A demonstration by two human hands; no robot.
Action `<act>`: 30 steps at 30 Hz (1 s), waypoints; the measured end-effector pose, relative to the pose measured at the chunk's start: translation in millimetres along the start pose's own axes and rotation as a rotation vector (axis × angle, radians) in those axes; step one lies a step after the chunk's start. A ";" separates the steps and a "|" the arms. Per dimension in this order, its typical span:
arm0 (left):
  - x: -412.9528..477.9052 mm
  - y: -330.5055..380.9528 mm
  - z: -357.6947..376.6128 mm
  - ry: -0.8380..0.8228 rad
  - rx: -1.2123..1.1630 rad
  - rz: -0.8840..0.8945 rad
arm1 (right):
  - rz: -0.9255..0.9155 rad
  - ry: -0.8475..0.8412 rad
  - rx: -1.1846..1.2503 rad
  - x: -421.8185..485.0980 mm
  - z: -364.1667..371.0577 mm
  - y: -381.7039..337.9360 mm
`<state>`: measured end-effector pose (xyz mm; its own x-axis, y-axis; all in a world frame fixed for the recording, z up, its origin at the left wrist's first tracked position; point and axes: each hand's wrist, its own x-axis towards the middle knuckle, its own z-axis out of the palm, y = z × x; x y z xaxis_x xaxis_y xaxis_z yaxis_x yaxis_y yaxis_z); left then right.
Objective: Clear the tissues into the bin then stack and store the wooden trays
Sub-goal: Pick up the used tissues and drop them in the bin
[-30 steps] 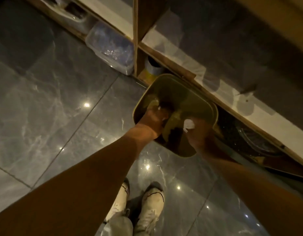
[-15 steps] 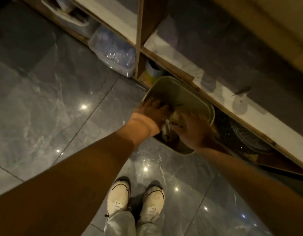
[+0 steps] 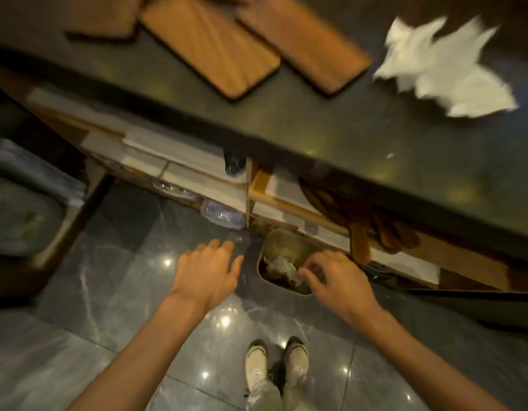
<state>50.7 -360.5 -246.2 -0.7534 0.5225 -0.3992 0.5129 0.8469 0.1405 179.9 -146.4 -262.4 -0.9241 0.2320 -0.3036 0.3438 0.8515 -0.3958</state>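
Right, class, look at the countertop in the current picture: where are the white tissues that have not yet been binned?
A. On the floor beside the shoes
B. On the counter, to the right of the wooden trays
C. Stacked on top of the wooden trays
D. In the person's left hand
B: the white tissues lie on the dark counter, right of the wooden trays and apart from them.

Our left hand [image 3: 207,269]: arm extended toward 12 o'clock, palm down, fingers spread, grip empty. Our right hand [image 3: 335,280]: at 3 o'clock of the left, fingers curled loosely, nothing visibly held.
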 end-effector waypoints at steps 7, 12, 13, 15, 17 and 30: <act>-92.3 33.0 -128.0 0.234 -0.230 0.017 | 0.122 0.116 0.141 -109.3 -141.3 -41.0; -136.2 94.6 -168.7 0.212 -0.454 0.101 | 0.244 0.311 0.295 -185.4 -194.4 -29.5; -142.1 106.4 -172.6 0.224 -0.442 0.148 | 0.259 0.336 0.313 -199.5 -199.3 -25.4; -149.2 126.9 -181.3 0.226 -0.414 0.212 | 0.293 0.395 0.328 -222.3 -208.1 -16.2; -145.6 141.3 -185.4 0.221 -0.380 0.289 | 0.319 0.448 0.346 -236.7 -214.4 -7.0; -7.2 202.9 -247.9 0.273 -0.215 0.405 | 0.304 0.443 0.381 -135.2 -285.0 66.6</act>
<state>58.1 -167.9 9.8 -0.6068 0.7944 -0.0281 0.7108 0.5581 0.4282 280.2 13.0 -0.7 -0.7294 0.6772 -0.0967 0.5604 0.5104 -0.6522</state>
